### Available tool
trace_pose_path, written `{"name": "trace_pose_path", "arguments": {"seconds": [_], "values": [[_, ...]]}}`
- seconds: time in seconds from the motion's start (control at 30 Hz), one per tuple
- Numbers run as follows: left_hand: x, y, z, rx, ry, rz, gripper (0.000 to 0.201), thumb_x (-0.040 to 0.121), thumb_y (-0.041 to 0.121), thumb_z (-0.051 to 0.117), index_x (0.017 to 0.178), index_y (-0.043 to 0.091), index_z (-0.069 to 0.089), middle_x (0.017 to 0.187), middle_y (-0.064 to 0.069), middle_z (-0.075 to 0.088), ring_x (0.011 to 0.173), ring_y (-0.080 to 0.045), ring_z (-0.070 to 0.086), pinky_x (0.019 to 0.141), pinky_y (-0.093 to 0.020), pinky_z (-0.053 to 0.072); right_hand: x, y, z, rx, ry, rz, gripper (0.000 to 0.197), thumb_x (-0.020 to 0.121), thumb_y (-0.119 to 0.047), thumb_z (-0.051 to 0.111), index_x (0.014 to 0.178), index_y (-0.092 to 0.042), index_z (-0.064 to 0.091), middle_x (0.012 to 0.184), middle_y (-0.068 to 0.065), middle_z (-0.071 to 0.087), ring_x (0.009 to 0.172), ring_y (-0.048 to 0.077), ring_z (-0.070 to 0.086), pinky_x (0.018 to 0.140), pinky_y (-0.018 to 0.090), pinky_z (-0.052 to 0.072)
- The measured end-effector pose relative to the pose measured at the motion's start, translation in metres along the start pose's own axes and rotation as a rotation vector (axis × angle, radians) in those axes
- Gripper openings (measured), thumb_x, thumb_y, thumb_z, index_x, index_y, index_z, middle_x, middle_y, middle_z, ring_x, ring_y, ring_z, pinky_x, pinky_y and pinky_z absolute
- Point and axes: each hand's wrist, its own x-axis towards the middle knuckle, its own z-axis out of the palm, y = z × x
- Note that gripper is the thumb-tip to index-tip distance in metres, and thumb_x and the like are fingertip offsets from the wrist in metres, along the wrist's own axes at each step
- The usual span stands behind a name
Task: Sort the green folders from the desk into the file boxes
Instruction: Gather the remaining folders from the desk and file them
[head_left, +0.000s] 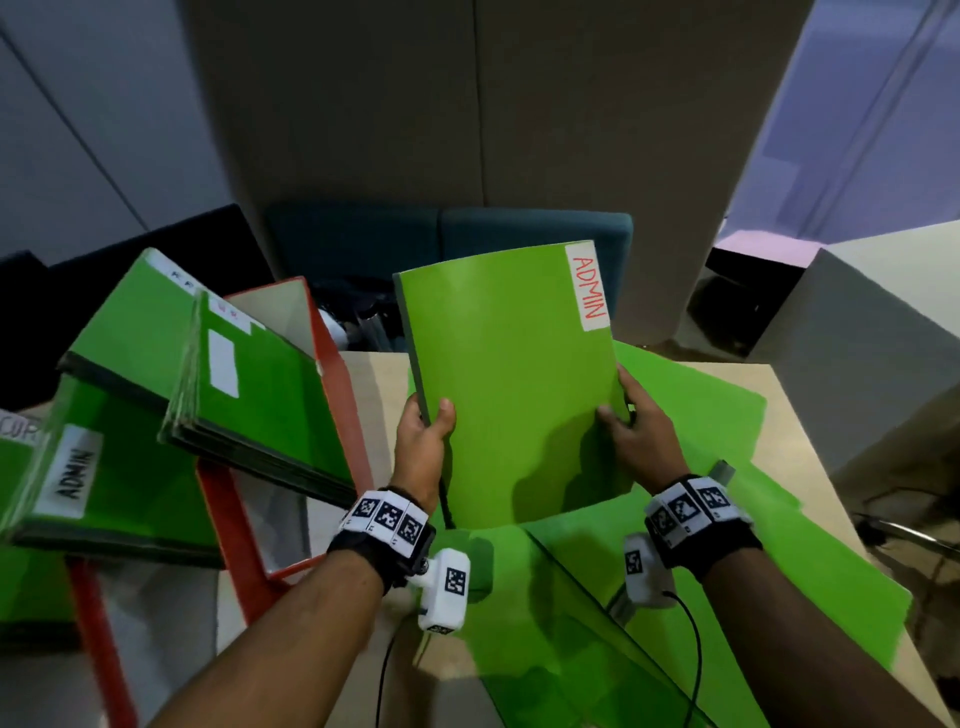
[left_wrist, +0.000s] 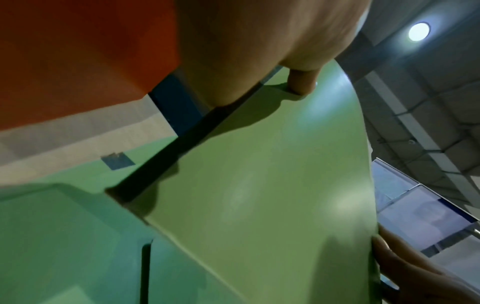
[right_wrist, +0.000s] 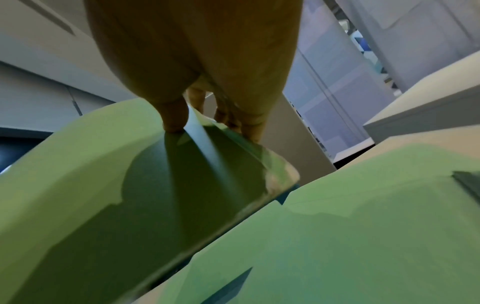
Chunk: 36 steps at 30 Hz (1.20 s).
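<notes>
A green folder (head_left: 511, 374) (left_wrist: 259, 185) (right_wrist: 91, 185) with a white label reading ADMIN in red at its top right corner is held raised and tilted above the desk. My left hand (head_left: 423, 441) grips its left spine edge, thumb on the front cover. My right hand (head_left: 636, 431) pinches its right edge, thumb on the front and fingers behind. Several more green folders (head_left: 675, 545) lie spread on the desk below. To the left stand red file boxes (head_left: 337, 374) holding green folders (head_left: 260, 384); the near box's folder bears an ADMIN label (head_left: 75, 475).
The wooden desk (head_left: 800, 441) runs to the right. A teal chair (head_left: 447, 239) stands behind the desk and a grey cabinet (head_left: 857, 353) to the right. Cables (head_left: 691, 639) trail from the wrist cameras over the folders.
</notes>
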Motion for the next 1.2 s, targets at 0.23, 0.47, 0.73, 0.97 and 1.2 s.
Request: {"name": "trace_pose_path", "arguments": {"seconds": [0.23, 0.47, 0.73, 0.97, 1.2], "values": [[0.004, 0.048, -0.043, -0.027, 0.184, 0.093, 0.009, 0.092, 0.022, 0.063, 0.1, 0.018, 0.063, 0.088, 0.006, 0.063, 0.094, -0.019, 0.057, 0.087, -0.033, 0.047, 0.018, -0.039, 0.033, 0.112, 0.023, -0.104, 0.067, 0.091, 0.004, 0.053, 0.149, -0.021, 0.029, 0.148, 0.007, 0.04, 0.136, 0.022, 0.037, 0.113, 0.04, 0.032], [-0.008, 0.126, -0.087, 0.075, 0.213, 0.266, 0.016, 0.096, 0.008, 0.055, 0.111, 0.011, 0.057, 0.074, 0.013, 0.061, 0.063, 0.007, 0.058, 0.065, -0.015, 0.046, 0.035, -0.071, 0.079, 0.228, 0.146, -0.162, 0.063, 0.092, 0.001, 0.054, 0.144, -0.03, 0.037, 0.128, 0.013, 0.059, 0.094, 0.01, 0.051, 0.079, 0.012, 0.048], [-0.033, 0.175, -0.148, 0.322, 0.357, 0.531, 0.012, 0.098, 0.013, 0.05, 0.101, 0.023, 0.046, 0.076, 0.009, 0.041, 0.064, 0.001, 0.041, 0.067, -0.028, 0.039, 0.029, -0.149, 0.142, 0.317, 0.063, -0.321, 0.062, 0.091, -0.008, 0.06, 0.147, -0.017, 0.034, 0.14, 0.009, 0.049, 0.122, 0.018, 0.052, 0.105, 0.036, 0.042], [-0.052, 0.219, -0.214, 0.165, 0.573, 0.804, 0.02, 0.096, 0.008, 0.048, 0.108, 0.023, 0.043, 0.093, 0.001, 0.053, 0.084, -0.005, 0.052, 0.08, -0.022, 0.044, -0.017, -0.235, 0.211, 0.216, -0.176, -0.633, 0.057, 0.089, -0.025, 0.066, 0.141, -0.02, 0.044, 0.159, 0.003, 0.016, 0.146, 0.015, 0.017, 0.116, 0.031, 0.022], [-0.079, 0.252, -0.283, 0.037, 0.853, 0.969, 0.023, 0.095, 0.006, 0.051, 0.113, 0.018, 0.041, 0.097, 0.001, 0.055, 0.086, 0.0, 0.057, 0.085, -0.018, 0.045, -0.083, -0.296, 0.273, 0.192, -0.631, -0.941, 0.052, 0.092, -0.025, 0.061, 0.14, -0.03, 0.043, 0.159, -0.009, 0.004, 0.146, 0.009, 0.011, 0.109, 0.012, 0.012]]}}
